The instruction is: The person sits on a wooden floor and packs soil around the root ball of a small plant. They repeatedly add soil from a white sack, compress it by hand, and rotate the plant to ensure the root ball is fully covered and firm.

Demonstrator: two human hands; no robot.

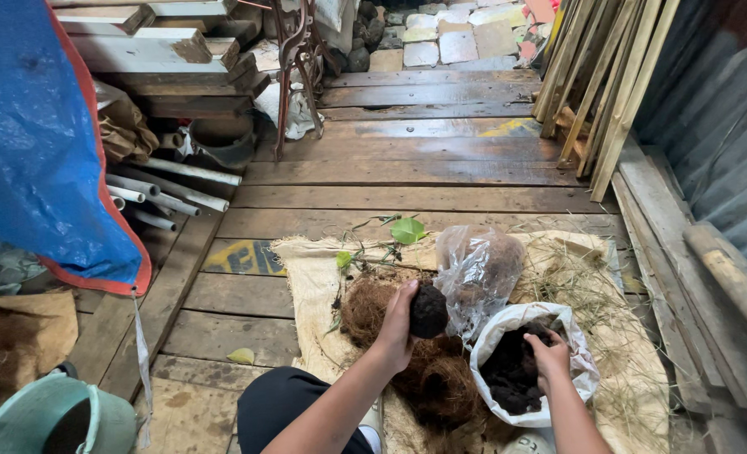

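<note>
Cupping dark soil ball (428,310), left grip (397,324) closed.

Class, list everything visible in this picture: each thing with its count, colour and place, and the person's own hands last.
Soil ball: one, dark, in left hand.
White bag: one, holding dark soil, lower right.
Clear plastic bag: one, beside the ball.
Coconut fibre: brown pile, on sack.
Burlap sack: one, tan, on plank floor.
Leafy cutting: one, green, sack's far edge.
Tarp: blue, left.
Pipes: several, grey, left.
Bucket: one, green, lower left.
Left hand: its grip closed on ball.
Right hand: inside white bag.
</note>
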